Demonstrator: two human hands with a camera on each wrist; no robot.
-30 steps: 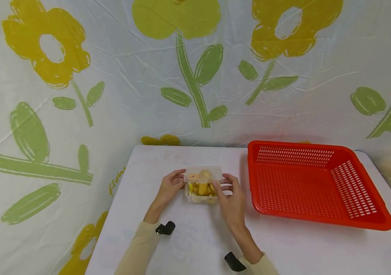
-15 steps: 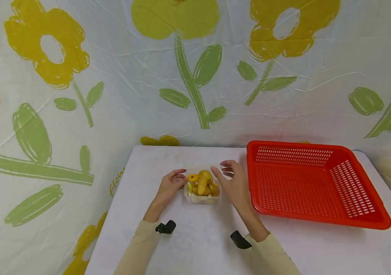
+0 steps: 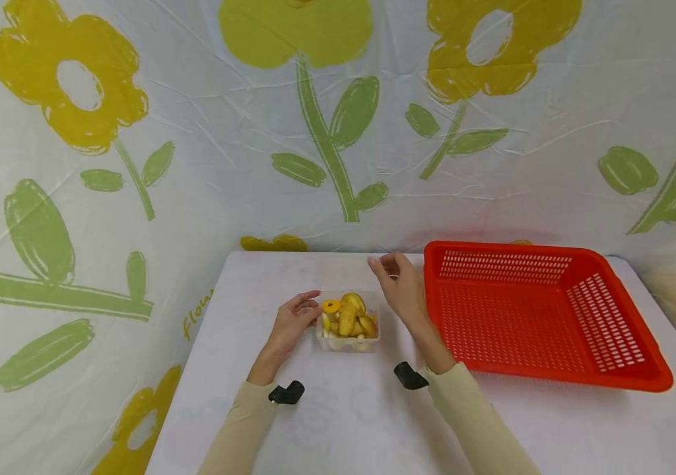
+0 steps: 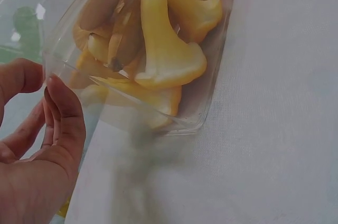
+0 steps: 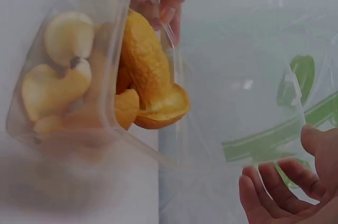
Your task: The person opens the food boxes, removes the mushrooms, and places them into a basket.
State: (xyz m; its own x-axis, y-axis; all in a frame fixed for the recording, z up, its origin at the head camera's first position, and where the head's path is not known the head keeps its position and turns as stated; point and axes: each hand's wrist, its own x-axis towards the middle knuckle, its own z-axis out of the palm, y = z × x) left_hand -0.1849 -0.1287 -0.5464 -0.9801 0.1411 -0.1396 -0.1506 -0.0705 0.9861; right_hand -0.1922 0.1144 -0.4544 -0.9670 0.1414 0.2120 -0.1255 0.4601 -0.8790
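A small clear plastic box (image 3: pixel 346 345) stands on the white table, heaped with yellow mushrooms (image 3: pixel 348 318). Several pale-stemmed mushrooms (image 4: pixel 166 49) show through its wall in the left wrist view. My left hand (image 3: pixel 292 322) pinches the left edge of the box between thumb and fingers (image 4: pixel 66 105). The see-through lid (image 5: pixel 237 105) is swung up and back from the box, faint in the head view. My right hand (image 3: pixel 402 288), beyond the box's right back corner, holds the lid's free edge, with thumb and curled fingers (image 5: pixel 280 184) at its corner.
A large red plastic basket (image 3: pixel 513 326) with slotted sides stands on the right of the table (image 3: pixel 338 415), close beside my right forearm. A flower-printed cloth (image 3: pixel 207 132) hangs behind and on the left. Each wrist wears a small black camera mount (image 3: pixel 286 393).
The lid, which lay low over the mushrooms, has swung up and back with my right hand, leaving the box open. My left hand has stayed at the box's left side.
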